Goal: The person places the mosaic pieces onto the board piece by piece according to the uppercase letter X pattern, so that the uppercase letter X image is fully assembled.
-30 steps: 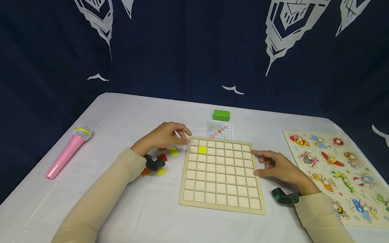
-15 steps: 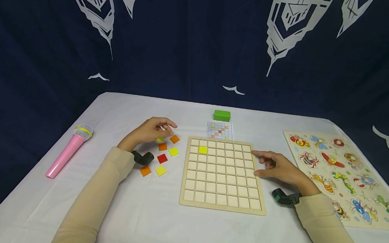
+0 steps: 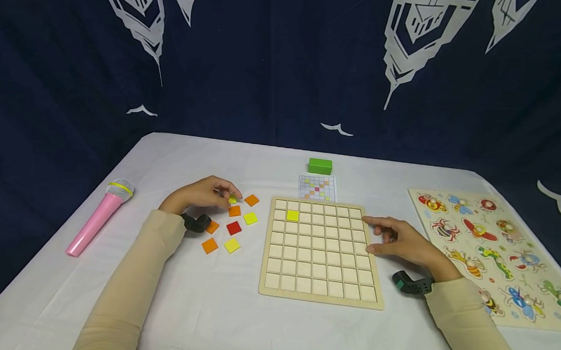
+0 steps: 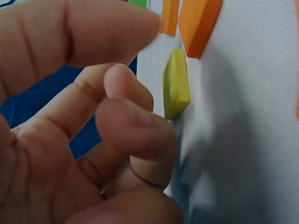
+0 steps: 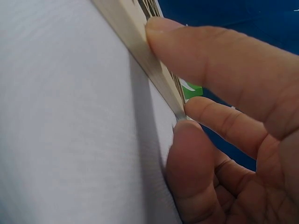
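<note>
My left hand [image 3: 204, 193] hovers over the loose square tiles, its fingers bent loosely with nothing between them. Just beyond those fingertips lies a yellow tile [image 4: 177, 84], with an orange tile [image 4: 200, 28] farther off. Red, orange and yellow pieces are scattered below the hand, among them a red tile [image 3: 234, 228]. To their right sits a wooden grid board [image 3: 318, 300], with one yellow tile [image 3: 292, 215] set in a cell near its top left. My right hand [image 3: 404, 240] rests at the board's right edge, index finger and thumb touching the rim.
Behind the board lie a small printed colour-grid card [image 3: 316, 188] and a green block [image 3: 320, 166]. A pink toy microphone [image 3: 98, 220] lies at the left. An insect puzzle board [image 3: 497, 252] takes up the right side, partly under the right forearm.
My left hand has moved left from the board's top-left corner and come down by the loose tiles, uncovering several of them. The right hand has stayed at the board's edge.
</note>
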{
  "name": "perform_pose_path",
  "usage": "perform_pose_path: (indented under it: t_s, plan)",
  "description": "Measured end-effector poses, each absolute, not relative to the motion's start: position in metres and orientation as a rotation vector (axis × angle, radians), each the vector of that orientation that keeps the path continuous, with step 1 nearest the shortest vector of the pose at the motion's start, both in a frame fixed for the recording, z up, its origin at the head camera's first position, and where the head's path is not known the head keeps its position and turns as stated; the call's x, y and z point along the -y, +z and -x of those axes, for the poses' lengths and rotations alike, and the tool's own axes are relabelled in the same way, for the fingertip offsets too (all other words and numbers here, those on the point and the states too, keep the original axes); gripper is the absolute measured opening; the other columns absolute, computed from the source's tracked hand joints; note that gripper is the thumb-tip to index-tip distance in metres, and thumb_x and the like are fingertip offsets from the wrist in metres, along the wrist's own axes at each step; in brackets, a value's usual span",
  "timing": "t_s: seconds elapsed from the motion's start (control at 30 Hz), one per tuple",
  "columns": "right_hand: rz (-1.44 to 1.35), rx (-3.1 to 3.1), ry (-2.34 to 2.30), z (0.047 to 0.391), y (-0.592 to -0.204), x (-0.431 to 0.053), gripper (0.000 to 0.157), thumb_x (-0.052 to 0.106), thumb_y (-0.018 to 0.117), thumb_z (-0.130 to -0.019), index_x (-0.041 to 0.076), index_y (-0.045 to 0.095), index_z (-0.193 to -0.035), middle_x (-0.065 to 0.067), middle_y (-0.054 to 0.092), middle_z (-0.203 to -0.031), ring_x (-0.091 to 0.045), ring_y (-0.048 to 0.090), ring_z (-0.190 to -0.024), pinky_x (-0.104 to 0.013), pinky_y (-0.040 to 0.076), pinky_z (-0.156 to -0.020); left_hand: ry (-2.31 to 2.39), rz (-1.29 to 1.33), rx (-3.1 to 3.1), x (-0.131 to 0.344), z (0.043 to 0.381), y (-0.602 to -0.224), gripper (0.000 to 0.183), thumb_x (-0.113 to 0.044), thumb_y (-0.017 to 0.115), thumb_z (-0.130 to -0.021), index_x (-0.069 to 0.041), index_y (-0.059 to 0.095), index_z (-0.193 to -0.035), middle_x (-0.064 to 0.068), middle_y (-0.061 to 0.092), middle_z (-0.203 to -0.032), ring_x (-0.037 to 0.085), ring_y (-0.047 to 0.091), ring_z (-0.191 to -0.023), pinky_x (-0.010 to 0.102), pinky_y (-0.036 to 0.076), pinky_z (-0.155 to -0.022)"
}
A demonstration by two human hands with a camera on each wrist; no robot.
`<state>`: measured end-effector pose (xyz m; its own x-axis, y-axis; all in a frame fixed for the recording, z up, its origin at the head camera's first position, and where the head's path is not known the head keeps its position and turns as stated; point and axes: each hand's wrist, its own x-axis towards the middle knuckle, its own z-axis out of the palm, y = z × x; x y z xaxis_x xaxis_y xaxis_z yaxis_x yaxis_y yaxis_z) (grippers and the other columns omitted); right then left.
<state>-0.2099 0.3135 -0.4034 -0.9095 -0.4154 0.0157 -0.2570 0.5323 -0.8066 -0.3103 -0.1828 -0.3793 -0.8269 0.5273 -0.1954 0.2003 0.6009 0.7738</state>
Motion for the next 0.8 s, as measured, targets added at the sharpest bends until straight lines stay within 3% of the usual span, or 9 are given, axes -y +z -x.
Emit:
perform_pose_path:
  t_s: [0.1,0.33,0.8]
  plan:
    - [0.581,-2.587,-1.323,0.2095,-0.4027,-0.3136,0.071,0.001,0.087,-0.088,-0.014,0.054,-0.149,-0.010,0.052,-0.104,-0.012,0.046,-0.079,-0.025,0.042,-0.069,1.107,-0.590,-2.380,0.1845,0.3107,-0.3803,0.045,0.005,0.070,-0.082,0.003,0.074,-0.127,0.001,0.052,-0.089,0.020,0.048,-0.087,0.030,0.040,-0.076]
    - [0.598,-2.593,-1.318,0.2099,-0.4040,-0.3139,0.070,0.002,0.087,-0.088,-0.014,0.054,-0.148,-0.010,0.052,-0.104,-0.013,0.046,-0.079,-0.026,0.042,-0.069,1.101,-0.547,-2.332,0.1845,0.3101,-0.3840,0.050,0.009,0.063,-0.081,0.000,0.076,-0.128,0.000,0.045,-0.082,0.017,0.043,-0.074,0.025,0.035,-0.065]
    - [0.587,-2.600,-1.314,0.2095,-0.4045,-0.3144,0.071,0.002,0.087,-0.088,-0.013,0.054,-0.149,-0.010,0.053,-0.104,-0.013,0.047,-0.080,-0.026,0.042,-0.070,1.043,-0.536,-2.402,0.1823,0.3079,-0.3852,0.034,-0.001,0.081,-0.085,0.000,0.079,-0.120,0.001,0.047,-0.079,0.018,0.045,-0.078,0.026,0.035,-0.064]
